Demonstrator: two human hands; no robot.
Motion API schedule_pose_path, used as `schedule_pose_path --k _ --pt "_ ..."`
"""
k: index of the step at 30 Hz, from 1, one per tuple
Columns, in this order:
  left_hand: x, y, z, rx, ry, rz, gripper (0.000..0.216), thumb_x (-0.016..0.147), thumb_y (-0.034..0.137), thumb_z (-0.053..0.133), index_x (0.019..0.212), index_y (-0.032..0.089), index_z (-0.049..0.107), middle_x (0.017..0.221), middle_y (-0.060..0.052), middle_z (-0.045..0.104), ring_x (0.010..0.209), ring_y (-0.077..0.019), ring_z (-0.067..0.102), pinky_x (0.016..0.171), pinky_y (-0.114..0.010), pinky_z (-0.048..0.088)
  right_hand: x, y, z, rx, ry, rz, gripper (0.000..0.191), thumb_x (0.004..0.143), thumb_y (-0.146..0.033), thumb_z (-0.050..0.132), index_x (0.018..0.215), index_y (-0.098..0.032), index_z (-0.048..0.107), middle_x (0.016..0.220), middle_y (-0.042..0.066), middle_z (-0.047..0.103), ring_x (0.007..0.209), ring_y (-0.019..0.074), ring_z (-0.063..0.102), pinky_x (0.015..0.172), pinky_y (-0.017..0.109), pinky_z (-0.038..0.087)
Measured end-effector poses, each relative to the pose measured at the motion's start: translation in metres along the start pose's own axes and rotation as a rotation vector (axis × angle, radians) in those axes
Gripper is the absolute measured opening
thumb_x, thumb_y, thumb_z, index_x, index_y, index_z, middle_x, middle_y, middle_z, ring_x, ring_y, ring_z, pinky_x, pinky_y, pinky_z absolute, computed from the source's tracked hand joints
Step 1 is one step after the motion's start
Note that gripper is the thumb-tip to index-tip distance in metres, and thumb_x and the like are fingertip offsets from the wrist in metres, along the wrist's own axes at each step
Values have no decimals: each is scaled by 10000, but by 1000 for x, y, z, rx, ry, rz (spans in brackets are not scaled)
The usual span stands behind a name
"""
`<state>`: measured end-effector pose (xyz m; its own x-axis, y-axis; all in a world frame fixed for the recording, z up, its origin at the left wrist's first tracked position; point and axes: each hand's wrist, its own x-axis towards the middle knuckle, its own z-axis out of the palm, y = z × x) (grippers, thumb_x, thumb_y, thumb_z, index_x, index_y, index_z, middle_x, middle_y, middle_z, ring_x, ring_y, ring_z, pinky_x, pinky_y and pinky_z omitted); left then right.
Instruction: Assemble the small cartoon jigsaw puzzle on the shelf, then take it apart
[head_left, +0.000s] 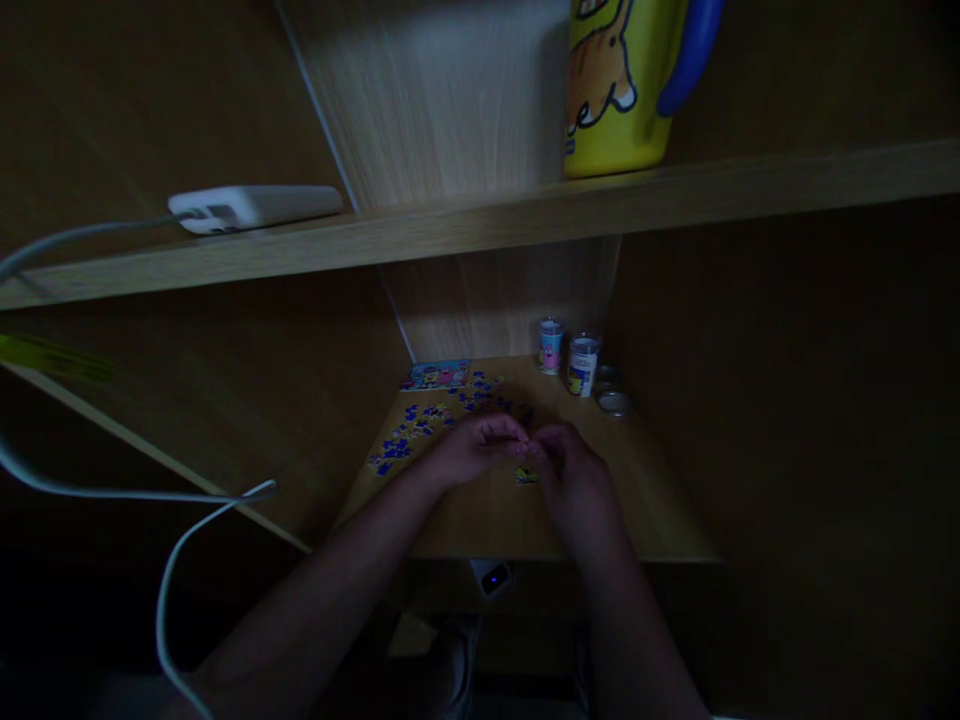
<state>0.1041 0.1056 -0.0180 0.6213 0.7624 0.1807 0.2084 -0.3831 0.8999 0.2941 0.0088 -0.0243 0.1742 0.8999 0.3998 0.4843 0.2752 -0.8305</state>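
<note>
Hands point(529, 452) meet at the fingertips, any pinched thing hidden, a jigsaw piece point(526, 476) just below, more jigsaw pieces point(397, 448) scattered left.

A home study nook, a wooden built-in desk point(517, 520) under a wood shelf point(480, 225), a yellow cartoon mug point(619, 85), a white power adapter point(255, 208), jigsaw puzzle pieces point(427, 430)

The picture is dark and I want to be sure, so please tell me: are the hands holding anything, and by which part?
The left hand and right hand meet at the fingertips; anything pinched there is hidden, so it cannot be told.
</note>
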Motion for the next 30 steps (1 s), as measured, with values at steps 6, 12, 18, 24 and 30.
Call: schedule_pose_path --k 6,12,18,24,30 --pt "11 -6 -19 282 79 17 276 1028 453 714 1094 199 799 1047 -81 827 965 -210 764 892 -329 596 0 1 -1 13 -29 -33 152 1044 -297 581 979 -228 701 964 51 785 867 219 743 792 322 528" --pt "59 -19 -78 692 312 -60 154 963 230 686 991 205 836 1083 -121 782 1098 -298 719 1072 -427 526 1 3 3 3 -31 -18 153 1034 -293 575 982 -227 703 987 65 796 892 230 758 830 342 557" --pt "73 -49 -98 913 288 -146 106 902 251 731 891 215 830 943 -117 770 1027 -311 722 995 -413 552 0 -1 2 24 -68 5 165 1050 -312 568 996 -243 708 990 70 806 891 242 767 819 364 574" --pt "67 -69 -106 968 238 -163 203 965 348 675 911 203 807 928 -121 775 985 -294 718 956 -384 548 0 1 3 19 -80 12 133 1042 -287 590 1035 -238 713 1024 65 822 910 235 779 852 365 576" --pt "65 -71 -107 1000 259 -170 221 961 377 705 912 178 785 1029 -163 764 1043 -328 713 1006 -422 528 -1 2 2 18 -95 8 133 1045 -290 598 1033 -241 721 1027 58 818 908 229 778 842 352 574"
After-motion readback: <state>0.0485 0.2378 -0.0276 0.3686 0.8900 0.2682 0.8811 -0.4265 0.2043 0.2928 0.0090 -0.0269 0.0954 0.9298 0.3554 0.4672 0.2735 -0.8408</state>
